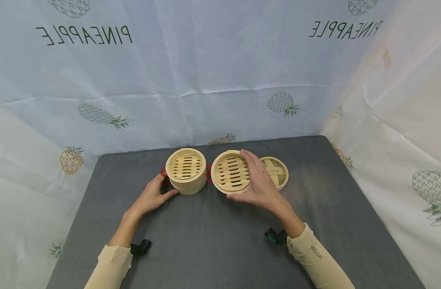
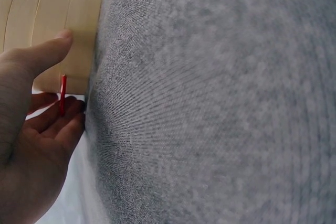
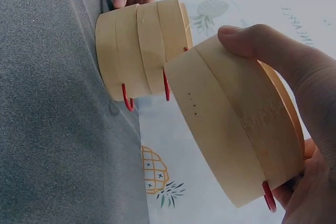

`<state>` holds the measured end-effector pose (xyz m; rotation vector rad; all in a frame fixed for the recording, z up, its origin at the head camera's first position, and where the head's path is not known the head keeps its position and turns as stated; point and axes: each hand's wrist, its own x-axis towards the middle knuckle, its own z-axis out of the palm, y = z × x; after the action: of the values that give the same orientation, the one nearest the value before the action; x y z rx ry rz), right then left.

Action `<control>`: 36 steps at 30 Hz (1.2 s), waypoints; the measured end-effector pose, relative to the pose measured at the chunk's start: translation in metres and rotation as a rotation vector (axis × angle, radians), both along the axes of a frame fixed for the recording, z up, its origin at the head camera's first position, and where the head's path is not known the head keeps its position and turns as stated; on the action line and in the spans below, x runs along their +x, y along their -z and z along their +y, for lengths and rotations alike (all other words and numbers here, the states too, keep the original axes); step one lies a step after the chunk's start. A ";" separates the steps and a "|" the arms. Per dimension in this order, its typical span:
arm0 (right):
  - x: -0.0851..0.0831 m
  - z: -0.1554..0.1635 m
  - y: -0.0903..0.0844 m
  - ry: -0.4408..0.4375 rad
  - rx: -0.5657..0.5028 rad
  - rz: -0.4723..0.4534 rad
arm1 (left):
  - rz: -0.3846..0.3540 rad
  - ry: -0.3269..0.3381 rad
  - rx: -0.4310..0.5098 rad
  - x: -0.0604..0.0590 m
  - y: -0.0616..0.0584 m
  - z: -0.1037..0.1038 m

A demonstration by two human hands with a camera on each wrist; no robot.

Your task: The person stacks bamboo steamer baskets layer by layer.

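Two stacked bamboo steamer baskets [image 1: 186,170] stand on the table, with a slatted floor showing in the top one. My left hand [image 1: 154,194] holds the bottom of this stack from the left, thumb against the front wall and fingers beside a red handle [image 2: 63,95]. My right hand [image 1: 258,182] grips another bamboo steamer basket [image 3: 236,119] by its rim and side, thumb on the near wall. That basket is raised off the table and tilted, just right of the stack. Behind the right hand lies a woven bamboo lid [image 1: 276,172], partly hidden.
The dark grey cloth-covered table [image 1: 206,241] carries all of this. A white curtain [image 1: 220,60] printed with pineapples hangs close behind the table's back edge. Black wrist mounts [image 1: 141,247] sit at both sleeves.
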<state>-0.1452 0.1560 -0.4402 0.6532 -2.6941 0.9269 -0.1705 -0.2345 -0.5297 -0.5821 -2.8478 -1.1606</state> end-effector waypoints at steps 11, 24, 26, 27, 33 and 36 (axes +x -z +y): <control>-0.005 -0.002 0.001 0.000 -0.075 0.042 | -0.005 -0.001 0.002 0.000 0.000 0.001; -0.008 -0.007 0.005 0.001 -0.189 0.019 | -0.012 -0.005 -0.001 0.000 -0.001 0.001; -0.010 -0.008 0.005 -0.004 -0.202 0.017 | -0.012 -0.006 -0.001 0.000 -0.001 0.001; -0.011 -0.009 0.005 -0.008 -0.208 0.016 | -0.013 -0.007 0.001 0.000 -0.002 0.001; -0.016 -0.012 0.004 -0.037 -0.228 0.011 | -0.014 -0.007 0.002 0.001 -0.002 0.002; -0.017 -0.014 0.002 -0.047 -0.235 0.019 | -0.013 -0.006 0.001 0.001 -0.003 0.002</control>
<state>-0.1626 0.1423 -0.4424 0.6725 -2.5094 1.2187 -0.1698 -0.2325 -0.5271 -0.5672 -2.8580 -1.1687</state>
